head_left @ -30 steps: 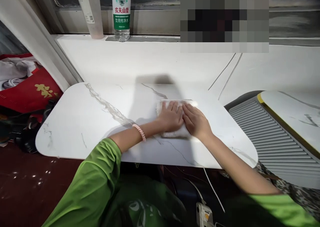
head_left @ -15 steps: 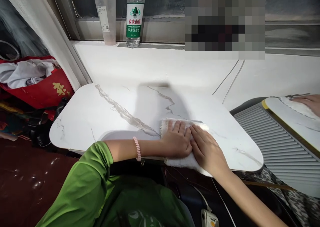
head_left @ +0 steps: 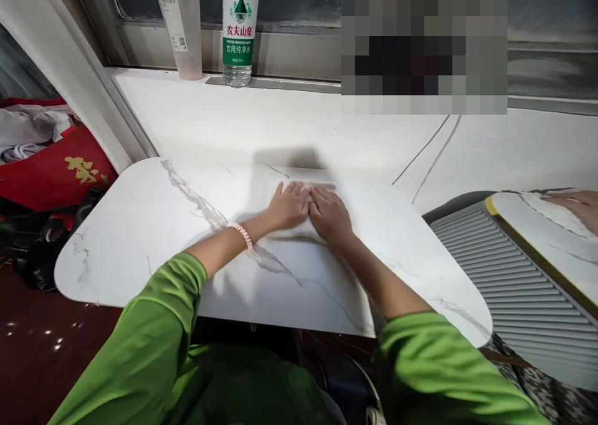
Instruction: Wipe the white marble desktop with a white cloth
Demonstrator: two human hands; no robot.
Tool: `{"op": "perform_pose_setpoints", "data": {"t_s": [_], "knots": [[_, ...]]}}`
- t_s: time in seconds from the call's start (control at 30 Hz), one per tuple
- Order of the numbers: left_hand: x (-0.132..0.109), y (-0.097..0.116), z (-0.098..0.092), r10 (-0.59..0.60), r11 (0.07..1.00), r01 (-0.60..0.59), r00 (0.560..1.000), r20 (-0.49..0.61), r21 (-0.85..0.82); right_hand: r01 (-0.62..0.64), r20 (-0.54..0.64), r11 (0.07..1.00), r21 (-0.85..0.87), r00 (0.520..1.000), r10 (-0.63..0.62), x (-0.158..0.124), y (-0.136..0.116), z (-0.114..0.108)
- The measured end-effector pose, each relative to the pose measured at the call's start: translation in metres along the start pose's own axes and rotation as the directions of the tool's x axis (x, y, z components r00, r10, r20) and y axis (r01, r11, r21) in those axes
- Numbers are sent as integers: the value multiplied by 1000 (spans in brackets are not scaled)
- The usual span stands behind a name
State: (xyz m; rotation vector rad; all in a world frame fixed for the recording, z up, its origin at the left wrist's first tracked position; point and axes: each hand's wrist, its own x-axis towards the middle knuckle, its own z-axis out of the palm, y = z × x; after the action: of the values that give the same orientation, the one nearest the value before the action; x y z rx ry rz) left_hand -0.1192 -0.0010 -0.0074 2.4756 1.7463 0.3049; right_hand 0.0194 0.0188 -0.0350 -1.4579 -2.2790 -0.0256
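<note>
A white cloth point(head_left: 303, 227) lies on the white marble-patterned tabletop point(head_left: 116, 238), partly hidden under both hands. My left hand point(head_left: 288, 205) rests flat on its left side, fingers stretched out and pointing toward the wall. A pink coiled band point(head_left: 241, 234) circles that wrist. Beside it my right hand point(head_left: 331, 212) presses flat on the same cloth, fingers extended, the two hands touching or nearly so. Green sleeves reach both forearms.
A plastic water bottle point(head_left: 239, 35) and a clear lidless-looking cup point(head_left: 180, 32) stand on the window ledge. At the right, another person's hand point(head_left: 582, 207) lies on a white cloth above a grey ribbed panel point(head_left: 509, 281). A red bag point(head_left: 56, 163) sits left.
Both hands and the cloth have moved away from my body toward the wall, and slightly left. The view has shifted a little, and my right sleeve now shows.
</note>
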Motion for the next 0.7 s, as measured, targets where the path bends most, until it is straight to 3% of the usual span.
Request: {"op": "perform_pose_setpoints", "data": {"t_s": [0.17, 0.3, 0.53, 0.7], "knots": [[45, -31, 0, -59, 998, 59, 998, -13, 14, -10, 23, 999, 48, 1000, 9, 61, 13, 25], [60, -42, 2, -55, 998, 55, 998, -13, 25, 8, 6, 998, 56, 1000, -9, 80, 18, 33], [50, -38, 0, -68, 997, 68, 998, -4, 30, -37, 44, 999, 15, 998, 36, 70, 6, 24], [6, -26, -7, -17, 999, 15, 1000, 20, 50, -8, 41, 1000, -26, 999, 9, 23, -20, 6]]}}
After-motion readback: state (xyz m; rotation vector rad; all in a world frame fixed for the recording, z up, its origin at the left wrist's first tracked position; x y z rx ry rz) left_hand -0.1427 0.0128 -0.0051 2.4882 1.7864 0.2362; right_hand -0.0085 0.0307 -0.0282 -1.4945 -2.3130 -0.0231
